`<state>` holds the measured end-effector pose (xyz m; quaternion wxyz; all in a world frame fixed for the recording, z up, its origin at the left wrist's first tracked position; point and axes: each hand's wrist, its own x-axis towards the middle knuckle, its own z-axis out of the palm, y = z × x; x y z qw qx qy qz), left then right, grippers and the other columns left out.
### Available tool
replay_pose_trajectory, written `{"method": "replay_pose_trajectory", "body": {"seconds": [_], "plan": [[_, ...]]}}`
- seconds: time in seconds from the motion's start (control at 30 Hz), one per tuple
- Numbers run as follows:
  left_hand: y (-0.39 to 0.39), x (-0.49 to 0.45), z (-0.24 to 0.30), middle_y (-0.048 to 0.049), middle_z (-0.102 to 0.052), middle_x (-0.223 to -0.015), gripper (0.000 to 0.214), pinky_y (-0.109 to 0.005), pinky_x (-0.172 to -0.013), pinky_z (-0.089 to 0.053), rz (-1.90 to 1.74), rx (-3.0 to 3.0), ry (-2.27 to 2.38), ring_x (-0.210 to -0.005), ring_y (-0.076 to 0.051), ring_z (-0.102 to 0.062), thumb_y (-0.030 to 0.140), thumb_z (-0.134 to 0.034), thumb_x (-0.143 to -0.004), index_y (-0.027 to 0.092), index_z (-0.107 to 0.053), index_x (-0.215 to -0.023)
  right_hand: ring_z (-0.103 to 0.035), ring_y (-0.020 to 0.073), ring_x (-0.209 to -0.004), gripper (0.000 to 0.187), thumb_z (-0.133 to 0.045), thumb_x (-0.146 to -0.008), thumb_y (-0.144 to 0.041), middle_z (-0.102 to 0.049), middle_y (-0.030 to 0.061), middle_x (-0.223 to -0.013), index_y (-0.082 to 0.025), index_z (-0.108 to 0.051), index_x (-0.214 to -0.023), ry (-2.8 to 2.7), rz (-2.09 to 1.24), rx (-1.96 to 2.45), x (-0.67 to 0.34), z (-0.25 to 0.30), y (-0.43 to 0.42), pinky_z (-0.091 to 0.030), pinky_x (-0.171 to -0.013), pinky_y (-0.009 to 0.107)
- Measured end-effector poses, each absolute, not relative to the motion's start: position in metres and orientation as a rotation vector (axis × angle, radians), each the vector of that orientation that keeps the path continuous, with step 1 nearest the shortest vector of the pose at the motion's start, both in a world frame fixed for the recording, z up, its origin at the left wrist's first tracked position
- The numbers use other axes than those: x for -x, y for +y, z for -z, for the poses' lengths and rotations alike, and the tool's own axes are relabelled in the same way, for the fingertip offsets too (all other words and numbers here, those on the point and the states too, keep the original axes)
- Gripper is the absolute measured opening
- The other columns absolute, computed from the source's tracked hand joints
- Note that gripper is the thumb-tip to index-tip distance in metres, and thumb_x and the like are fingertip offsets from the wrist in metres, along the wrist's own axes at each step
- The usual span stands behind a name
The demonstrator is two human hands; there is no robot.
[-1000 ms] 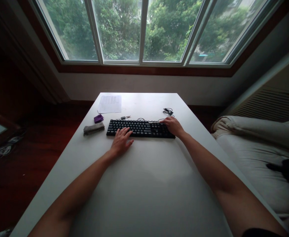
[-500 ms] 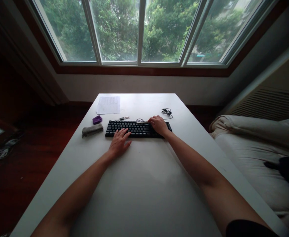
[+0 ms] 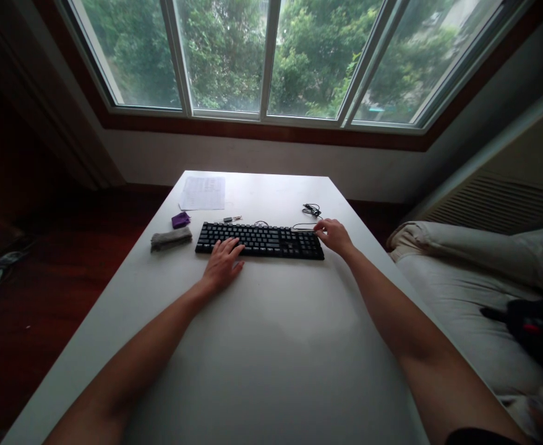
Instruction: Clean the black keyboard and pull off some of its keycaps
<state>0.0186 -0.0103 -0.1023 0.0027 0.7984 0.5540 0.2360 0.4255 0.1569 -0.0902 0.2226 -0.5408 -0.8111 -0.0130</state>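
A black keyboard (image 3: 271,242) lies across the white table. My left hand (image 3: 222,261) rests with spread fingers on its lower left keys and front edge. At the keyboard's upper right corner, my right hand (image 3: 334,235) pinches a thin, pale stick-like tool (image 3: 303,229). That tool points left along the top row of keys; its exact kind is too small to make out. Behind the keyboard lie a small dark item with a metal end (image 3: 232,219) and the keyboard's black cable (image 3: 312,210), partly coiled.
A folded grey cloth (image 3: 171,239) and a crumpled purple piece (image 3: 180,220) lie left of the keyboard. A printed paper sheet (image 3: 203,193) is at the table's far left. A cushioned pale seat (image 3: 457,309) stands to the right, with a dark bag-like thing (image 3: 535,327) on it.
My right hand has moved right along the keyboard's top edge with the thin tool, uncovering the right-hand keys. My left hand stays on the keyboard. The view has tilted slightly.
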Motion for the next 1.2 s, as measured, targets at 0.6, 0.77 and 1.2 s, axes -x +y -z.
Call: {"method": "replay_pose_trajectory", "body": {"seconds": [0.6, 0.77, 1.2], "plan": [[-0.01, -0.017, 0.101, -0.0088, -0.046, -0.156, 0.049, -0.056, -0.125, -0.021, -0.722, -2.547, 1.72, -0.147, -0.03, -0.036, 0.03, -0.054, -0.092, 0.025, -0.056, -0.141, -0.054, 0.0246, -0.083, 0.032, -0.051, -0.094, -0.042, -0.067, 0.0095, -0.082, -0.02, -0.066, -0.077, -2.086, 0.232, 1.707, -0.392, 0.103, 0.16, -0.035, -0.077, 0.036], [-0.01, -0.019, 0.102, -0.0096, -0.046, -0.155, 0.049, -0.054, -0.126, -0.02, -0.728, -2.54, 1.736, -0.147, -0.03, -0.036, 0.029, -0.055, -0.091, 0.023, -0.056, -0.14, -0.052, 0.0235, -0.078, 0.029, -0.052, -0.091, -0.037, -0.067, 0.0099, -0.079, -0.019, -0.065, -0.073, -2.015, 0.309, 1.867, -0.438, 0.104, 0.163, -0.031, -0.073, 0.036], [-0.009, -0.018, 0.103, -0.0103, -0.047, -0.154, 0.048, -0.055, -0.125, -0.021, -0.733, -2.56, 1.734, -0.146, -0.031, -0.036, 0.029, -0.054, -0.093, 0.023, -0.057, -0.14, -0.053, 0.0247, -0.085, 0.035, -0.044, -0.098, -0.036, -0.068, 0.0126, -0.087, -0.016, -0.068, -0.082, -1.903, 0.359, 1.869, -0.4, 0.108, 0.148, -0.031, -0.08, 0.036]]}}
